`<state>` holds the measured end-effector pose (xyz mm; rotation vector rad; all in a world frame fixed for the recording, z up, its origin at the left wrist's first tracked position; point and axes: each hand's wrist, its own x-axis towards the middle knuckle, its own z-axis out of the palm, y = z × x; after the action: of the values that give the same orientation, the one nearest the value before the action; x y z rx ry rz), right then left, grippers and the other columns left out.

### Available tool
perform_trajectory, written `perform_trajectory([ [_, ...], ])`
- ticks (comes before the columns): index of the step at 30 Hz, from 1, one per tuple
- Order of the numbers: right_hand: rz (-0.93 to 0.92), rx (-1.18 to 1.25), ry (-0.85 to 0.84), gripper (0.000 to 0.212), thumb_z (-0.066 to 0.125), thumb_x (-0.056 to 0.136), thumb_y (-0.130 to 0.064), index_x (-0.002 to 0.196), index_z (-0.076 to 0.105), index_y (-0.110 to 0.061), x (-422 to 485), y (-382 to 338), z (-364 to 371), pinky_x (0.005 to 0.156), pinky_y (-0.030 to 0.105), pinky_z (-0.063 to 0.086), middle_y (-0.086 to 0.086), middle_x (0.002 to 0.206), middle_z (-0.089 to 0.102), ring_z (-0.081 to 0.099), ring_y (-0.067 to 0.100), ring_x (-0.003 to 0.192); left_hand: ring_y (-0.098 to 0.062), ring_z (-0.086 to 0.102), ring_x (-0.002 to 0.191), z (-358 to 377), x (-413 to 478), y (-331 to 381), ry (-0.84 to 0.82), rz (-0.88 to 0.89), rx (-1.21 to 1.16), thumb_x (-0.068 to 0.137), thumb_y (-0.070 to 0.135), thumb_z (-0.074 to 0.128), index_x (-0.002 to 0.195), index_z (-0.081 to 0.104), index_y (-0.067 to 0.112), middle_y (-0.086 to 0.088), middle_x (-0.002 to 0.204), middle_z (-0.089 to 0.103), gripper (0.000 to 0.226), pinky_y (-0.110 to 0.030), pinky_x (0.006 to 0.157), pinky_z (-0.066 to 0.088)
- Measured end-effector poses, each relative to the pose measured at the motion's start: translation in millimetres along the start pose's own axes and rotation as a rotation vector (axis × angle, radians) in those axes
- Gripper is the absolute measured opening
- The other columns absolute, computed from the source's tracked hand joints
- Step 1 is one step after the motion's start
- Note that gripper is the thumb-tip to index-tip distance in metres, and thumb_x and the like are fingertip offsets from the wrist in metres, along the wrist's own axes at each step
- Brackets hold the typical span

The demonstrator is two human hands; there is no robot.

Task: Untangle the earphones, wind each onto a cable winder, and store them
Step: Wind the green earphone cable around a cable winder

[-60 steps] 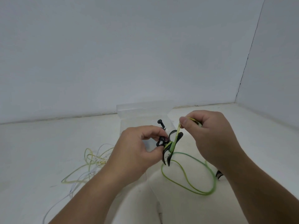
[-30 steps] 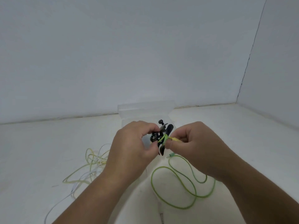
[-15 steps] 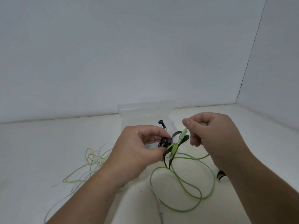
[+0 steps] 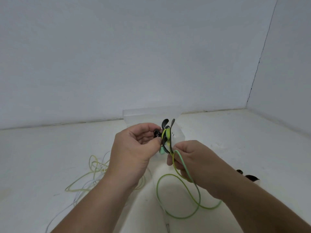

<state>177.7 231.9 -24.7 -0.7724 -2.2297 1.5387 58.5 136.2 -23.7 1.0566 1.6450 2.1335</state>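
Observation:
My left hand [image 4: 134, 153] pinches a black cable winder [image 4: 166, 133] above the table, with a black earbud beside its fingertips. Several turns of green earphone cable [image 4: 178, 195] wrap the winder's middle. My right hand [image 4: 195, 163] grips that cable just below the winder, and the slack hangs down in loops onto the table. A pale yellow and white earphone tangle [image 4: 90, 175] lies on the table to the left, partly hidden by my left arm.
A clear plastic storage box [image 4: 143, 113] stands open behind my hands near the back wall. A small black winder piece [image 4: 250, 177] lies on the table at the right. A silver jack plug [image 4: 168, 227] rests near the bottom edge.
My right hand dropped from above the winder to below it, carrying the green cable round. The winder tipped so its black prongs now point up. The slack loop on the table shifted.

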Motion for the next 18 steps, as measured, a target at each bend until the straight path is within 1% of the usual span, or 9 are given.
perform_trajectory([
  [2,-0.011,-0.017,-0.060,0.036,0.045,0.103,-0.017,0.075,0.068,-0.013,-3.4,-2.2,-0.2,0.044,0.024,0.026,-0.009,0.050,0.040,0.031,0.012,0.044,-0.010,0.069,0.072,-0.6,0.3,1.1,0.058,0.016,0.062,0.075,-0.009,0.074,0.083,0.076,0.014,-0.004,0.078,0.077,0.024,-0.014,0.067,0.052],
  [4,-0.038,-0.100,-0.111,0.025,0.053,0.100,-0.019,0.083,0.070,-0.015,-7.2,-4.3,-1.6,0.042,0.021,0.029,-0.006,0.052,0.041,0.037,0.013,0.046,-0.010,0.071,0.075,-1.8,1.2,0.8,0.096,0.042,0.125,0.075,-0.007,0.074,0.083,0.076,0.016,0.000,0.079,0.077,0.024,-0.015,0.071,0.053],
  [7,-0.081,-0.221,-0.161,0.015,0.061,0.097,-0.023,0.089,0.072,-0.017,-10.4,-7.1,-4.7,0.040,0.018,0.033,-0.010,0.045,0.045,0.043,0.010,0.042,-0.010,0.072,0.080,-4.5,1.9,1.5,0.132,0.070,0.183,0.075,-0.004,0.076,0.082,0.075,0.020,0.004,0.080,0.077,0.024,-0.019,0.077,0.054],
  [9,-0.101,-0.254,-0.168,0.016,0.061,0.097,-0.023,0.091,0.073,-0.016,-10.7,-8.2,-8.1,0.043,0.019,0.036,-0.009,0.044,0.046,0.043,0.008,0.039,-0.007,0.072,0.081,-5.8,1.4,3.1,0.143,0.097,0.231,0.075,-0.001,0.076,0.081,0.075,0.022,0.008,0.080,0.076,0.023,-0.018,0.077,0.055],
  [12,-0.133,-0.276,-0.166,0.018,0.059,0.098,-0.024,0.092,0.073,-0.016,-11.0,-10.1,-12.1,0.051,0.021,0.042,-0.008,0.047,0.049,0.047,0.008,0.043,-0.005,0.071,0.082,-7.6,1.7,3.5,0.138,0.137,0.303,0.073,0.002,0.078,0.080,0.074,0.026,0.013,0.080,0.075,0.025,-0.016,0.077,0.054],
  [15,-0.150,-0.293,-0.150,0.019,0.059,0.098,-0.023,0.087,0.074,-0.019,-11.1,-11.1,-15.6,0.051,0.019,0.042,-0.008,0.046,0.049,0.051,0.012,0.047,-0.003,0.069,0.082,-8.2,1.2,3.4,0.134,0.185,0.375,0.073,0.002,0.079,0.081,0.074,0.028,0.016,0.080,0.074,0.027,-0.012,0.076,0.052],
  [16,-0.156,-0.303,-0.154,0.019,0.059,0.097,-0.023,0.086,0.074,-0.018,-11.4,-11.6,-16.1,0.051,0.019,0.042,-0.008,0.045,0.048,0.051,0.013,0.048,-0.002,0.069,0.083,-7.8,0.1,3.6,0.132,0.204,0.403,0.073,0.003,0.080,0.081,0.073,0.029,0.017,0.080,0.073,0.027,-0.011,0.075,0.051],
  [18,-0.164,-0.324,-0.174,0.022,0.061,0.096,-0.026,0.087,0.072,-0.009,-12.3,-12.3,-15.7,0.053,0.026,0.043,-0.007,0.045,0.049,0.051,0.015,0.048,0.000,0.067,0.085,-6.4,-3.0,4.5,0.122,0.246,0.469,0.072,0.005,0.080,0.082,0.073,0.031,0.020,0.082,0.072,0.028,-0.008,0.075,0.047],
])
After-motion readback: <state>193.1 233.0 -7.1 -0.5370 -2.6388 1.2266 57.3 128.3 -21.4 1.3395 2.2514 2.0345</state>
